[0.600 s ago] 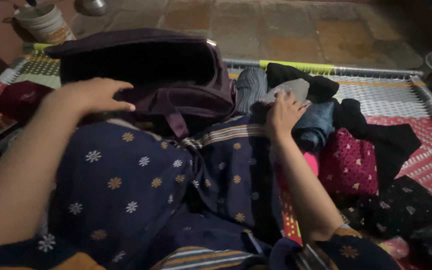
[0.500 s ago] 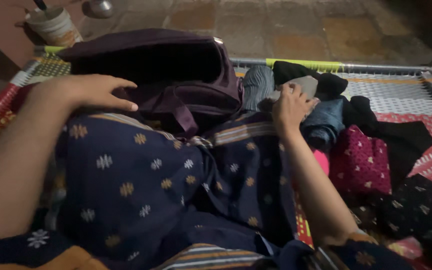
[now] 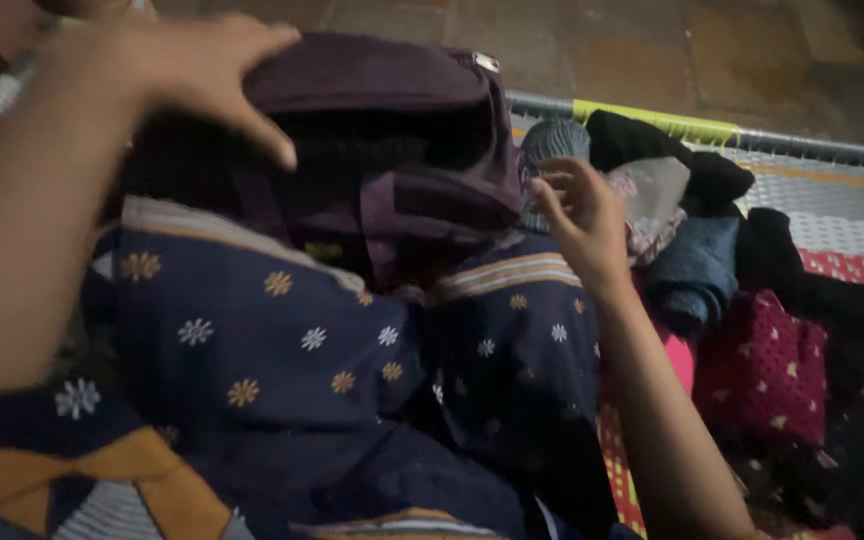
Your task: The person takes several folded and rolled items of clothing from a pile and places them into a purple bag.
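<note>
Left hand (image 3: 167,65) spread on the purple bag (image 3: 382,130), right hand (image 3: 577,215) open at rolled clothes (image 3: 682,250); packing barely begun.

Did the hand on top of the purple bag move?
Yes. The left hand slid farther up the purple bag, from its lower near edge to its top, toward the stone floor.

A dark purple fabric backpack (image 3: 392,150) stands open on the woven cot, its mouth gaping dark, flap and silver zip pull at its top; a navy cloth with small flower prints and striped border (image 3: 352,340) lies crumpled against its front
</note>
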